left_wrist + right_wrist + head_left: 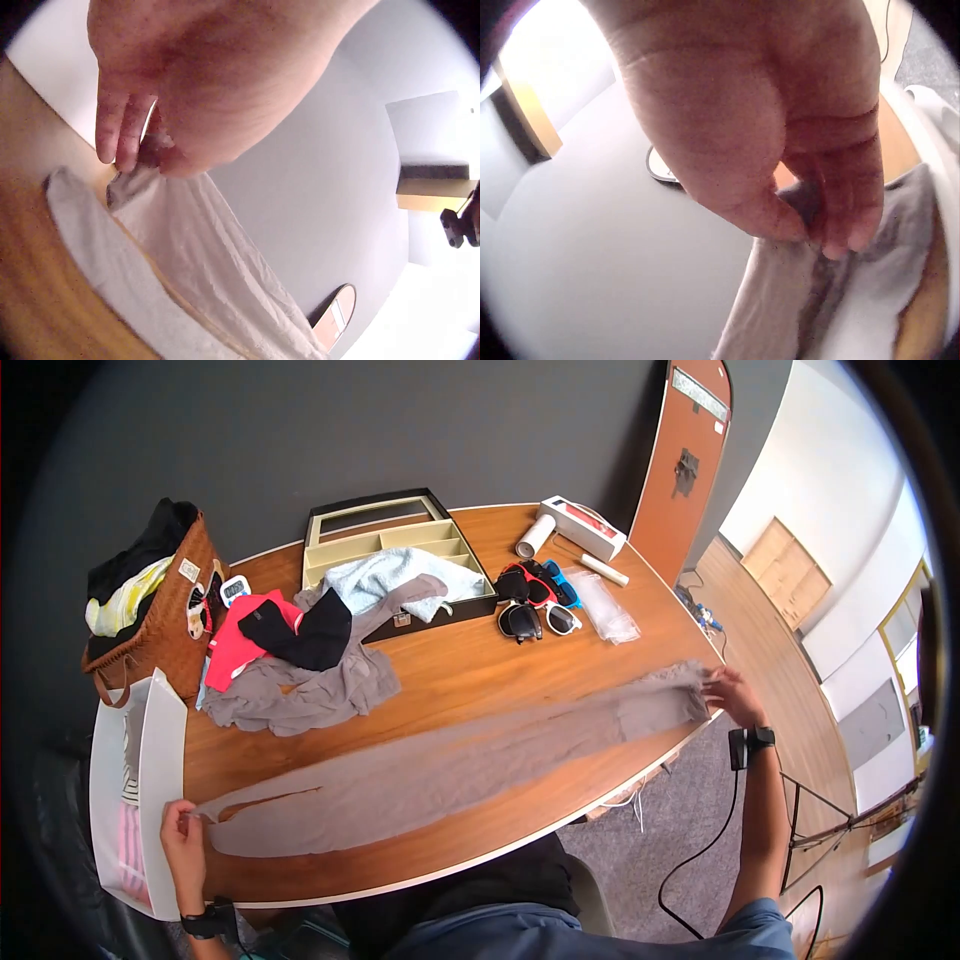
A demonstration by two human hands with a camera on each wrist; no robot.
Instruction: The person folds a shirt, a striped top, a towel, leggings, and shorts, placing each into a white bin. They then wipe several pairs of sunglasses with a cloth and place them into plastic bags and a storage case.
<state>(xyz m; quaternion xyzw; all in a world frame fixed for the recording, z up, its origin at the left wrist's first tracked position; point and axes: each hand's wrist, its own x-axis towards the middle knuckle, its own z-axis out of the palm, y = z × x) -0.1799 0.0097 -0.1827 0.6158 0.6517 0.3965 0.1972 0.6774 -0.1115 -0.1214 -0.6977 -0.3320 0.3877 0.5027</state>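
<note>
A long, thin grey-mauve cloth (450, 770) stretches across the front of the table, with a narrow gap between its layers near the left end. My left hand (183, 850) pinches its left end between thumb and fingers; the left wrist view shows the cloth (217, 240) hanging from that hand (202, 82). At the table's right edge my right hand (738, 698) pinches the other end. In the right wrist view, thumb and fingers of this hand (757, 120) meet on the cloth (772, 300).
Behind lie a crumpled grey garment (290, 695), red (235, 645) and black cloths (318, 632), a compartment box (375, 543) with a light blue cloth (375, 580), and sunglasses (520, 622). A wicker basket (165, 640) and white bin (162, 780) stand left; a white box (582, 530) lies back right.
</note>
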